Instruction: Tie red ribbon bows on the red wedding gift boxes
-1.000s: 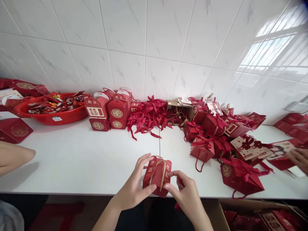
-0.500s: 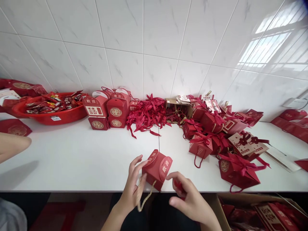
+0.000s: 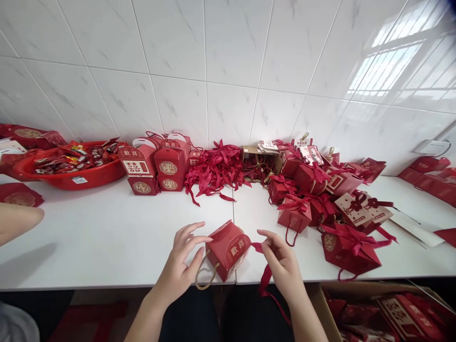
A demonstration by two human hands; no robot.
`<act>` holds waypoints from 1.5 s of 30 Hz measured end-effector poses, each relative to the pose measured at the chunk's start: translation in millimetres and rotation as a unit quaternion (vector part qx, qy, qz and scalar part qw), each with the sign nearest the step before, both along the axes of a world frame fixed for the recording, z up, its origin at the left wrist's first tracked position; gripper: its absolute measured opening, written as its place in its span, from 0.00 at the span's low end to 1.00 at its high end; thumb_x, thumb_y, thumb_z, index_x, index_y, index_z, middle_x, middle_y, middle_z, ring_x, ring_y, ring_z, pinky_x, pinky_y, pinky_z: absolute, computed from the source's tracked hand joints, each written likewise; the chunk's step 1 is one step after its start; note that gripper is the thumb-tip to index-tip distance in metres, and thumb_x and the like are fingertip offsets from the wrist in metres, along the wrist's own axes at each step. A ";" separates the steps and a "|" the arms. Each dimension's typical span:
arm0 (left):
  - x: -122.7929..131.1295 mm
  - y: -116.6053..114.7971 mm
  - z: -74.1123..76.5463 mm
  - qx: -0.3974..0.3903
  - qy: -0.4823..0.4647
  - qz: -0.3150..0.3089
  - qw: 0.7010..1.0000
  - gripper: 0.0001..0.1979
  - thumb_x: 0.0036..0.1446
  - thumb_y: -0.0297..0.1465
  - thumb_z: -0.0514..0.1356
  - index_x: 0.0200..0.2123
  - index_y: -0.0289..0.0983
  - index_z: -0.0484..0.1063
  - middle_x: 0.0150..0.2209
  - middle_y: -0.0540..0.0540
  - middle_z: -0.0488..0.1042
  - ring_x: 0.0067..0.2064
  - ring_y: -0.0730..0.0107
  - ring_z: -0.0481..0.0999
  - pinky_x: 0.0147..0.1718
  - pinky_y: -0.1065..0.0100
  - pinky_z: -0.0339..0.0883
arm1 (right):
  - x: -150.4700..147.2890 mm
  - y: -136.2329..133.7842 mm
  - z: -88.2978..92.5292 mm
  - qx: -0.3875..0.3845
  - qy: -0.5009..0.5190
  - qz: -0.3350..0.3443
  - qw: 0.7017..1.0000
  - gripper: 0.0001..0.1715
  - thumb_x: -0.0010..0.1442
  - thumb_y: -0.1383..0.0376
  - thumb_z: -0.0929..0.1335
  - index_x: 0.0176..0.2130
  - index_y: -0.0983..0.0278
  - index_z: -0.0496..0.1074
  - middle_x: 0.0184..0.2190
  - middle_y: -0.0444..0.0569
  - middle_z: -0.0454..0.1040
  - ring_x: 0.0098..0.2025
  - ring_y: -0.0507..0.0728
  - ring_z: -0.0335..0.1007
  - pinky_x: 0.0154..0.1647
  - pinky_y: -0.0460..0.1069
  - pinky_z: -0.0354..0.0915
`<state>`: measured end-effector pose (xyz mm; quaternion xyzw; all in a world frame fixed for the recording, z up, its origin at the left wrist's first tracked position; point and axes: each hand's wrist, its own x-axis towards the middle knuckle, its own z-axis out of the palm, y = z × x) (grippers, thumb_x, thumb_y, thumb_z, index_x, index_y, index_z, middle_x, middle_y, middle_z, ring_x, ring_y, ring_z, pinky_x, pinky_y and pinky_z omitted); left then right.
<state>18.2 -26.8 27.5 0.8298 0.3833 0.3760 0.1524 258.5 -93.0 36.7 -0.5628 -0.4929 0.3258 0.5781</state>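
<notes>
A red gift box (image 3: 228, 251) with curved, printed flaps stands near the front edge of the white table, tilted toward me. Its tan rope handle (image 3: 204, 286) loops down on the left side. My left hand (image 3: 187, 261) is at the box's left side, fingers spread, fingertips at its upper edge. On the other side, my right hand (image 3: 280, 259) pinches a dark red ribbon (image 3: 265, 280). One short end of the ribbon points toward the box's right corner, while the long end hangs over the table edge onto my lap.
A red basin (image 3: 85, 178) of wrapped sweets and several stacked boxes (image 3: 171, 164) stand at the back left. Loose ribbons (image 3: 217, 166) lie mid-back, with bowed boxes (image 3: 295, 213) heaped at right. An open carton (image 3: 326, 308) stands below right. A person's arm (image 3: 19, 221) enters from the left.
The box's printed front flap has turned toward me and its top looks more closed. My right hand has brought the ribbon up beside the box. My left hand's fingers have spread.
</notes>
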 end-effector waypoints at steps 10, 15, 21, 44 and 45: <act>44.7 14.7 13.0 0.043 0.052 -0.061 0.996 0.14 0.58 0.24 0.53 0.44 0.44 0.73 0.58 0.46 0.62 0.60 0.56 0.56 0.55 0.52 0.61 | -26.1 14.5 -10.6 -0.001 0.040 0.019 0.999 0.13 0.59 0.56 0.66 0.36 0.64 0.66 0.22 0.41 0.63 0.24 0.50 0.58 0.24 0.45 0.57; 46.6 15.8 10.4 0.066 0.049 -0.043 0.996 0.12 0.58 0.26 0.55 0.43 0.43 0.73 0.55 0.44 0.66 0.57 0.55 0.60 0.53 0.51 0.61 | -30.6 16.0 -9.9 -0.002 0.063 -0.004 0.998 0.14 0.56 0.55 0.67 0.34 0.63 0.66 0.22 0.41 0.64 0.23 0.50 0.60 0.24 0.44 0.58; 51.2 17.9 7.0 0.099 0.048 -0.033 0.993 0.09 0.57 0.28 0.56 0.41 0.43 0.73 0.54 0.44 0.67 0.56 0.55 0.60 0.53 0.50 0.59 | -34.0 18.7 -8.0 0.004 0.061 -0.002 0.998 0.11 0.56 0.58 0.67 0.34 0.63 0.65 0.23 0.42 0.66 0.25 0.51 0.62 0.26 0.45 0.61; 56.0 20.0 46.2 0.161 -0.092 -0.034 0.982 0.05 0.54 0.24 0.60 0.29 0.40 0.72 0.42 0.46 0.74 0.49 0.62 0.69 0.49 0.57 0.65 | -29.6 26.3 10.3 0.079 -0.131 0.024 0.988 0.12 0.60 0.61 0.65 0.44 0.59 0.73 0.45 0.53 0.69 0.48 0.60 0.66 0.50 0.56 0.62; 55.3 18.8 49.0 0.155 -0.106 -0.037 0.982 0.05 0.53 0.24 0.60 0.30 0.40 0.72 0.42 0.46 0.73 0.49 0.62 0.69 0.49 0.58 0.65 | -30.0 27.8 14.5 0.080 -0.114 0.047 0.989 0.10 0.61 0.61 0.65 0.41 0.60 0.74 0.44 0.52 0.70 0.46 0.59 0.67 0.49 0.55 0.63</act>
